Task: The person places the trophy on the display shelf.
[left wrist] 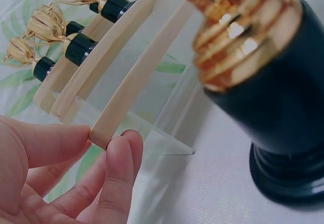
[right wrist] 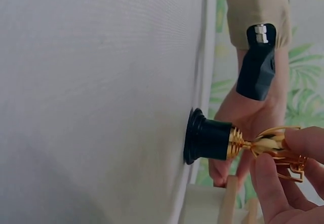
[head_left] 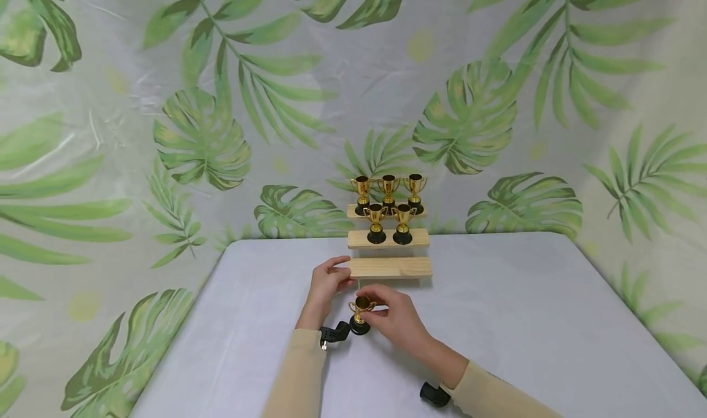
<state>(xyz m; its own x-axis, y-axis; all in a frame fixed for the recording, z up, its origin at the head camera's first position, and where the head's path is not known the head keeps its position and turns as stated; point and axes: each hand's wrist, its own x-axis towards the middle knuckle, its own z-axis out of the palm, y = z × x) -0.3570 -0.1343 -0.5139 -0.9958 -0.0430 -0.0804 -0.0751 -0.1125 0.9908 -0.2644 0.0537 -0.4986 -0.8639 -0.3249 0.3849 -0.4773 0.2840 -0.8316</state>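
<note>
My right hand [head_left: 399, 321] pinches a small gold trophy cup [right wrist: 268, 142] by its bowl, with its black base [right wrist: 210, 135] toward the table. This trophy is held in front of the lowest step of a wooden display stand [head_left: 391, 267]. My left hand [head_left: 326, 286] grips the left end of that lowest wooden board [left wrist: 121, 97] between thumb and fingers. Two trophies [head_left: 389, 224] stand on the middle board [head_left: 359, 239], and three more trophies [head_left: 389, 188] on the top one. In the left wrist view the held trophy looms large at the upper right.
A white-covered table [head_left: 525, 320] spreads around the stand. Behind it hangs a leaf-patterned cloth [head_left: 353, 99]. Clear side panels [left wrist: 162, 138] support the boards. Black wrist cameras [head_left: 335, 332] sit on both sleeves.
</note>
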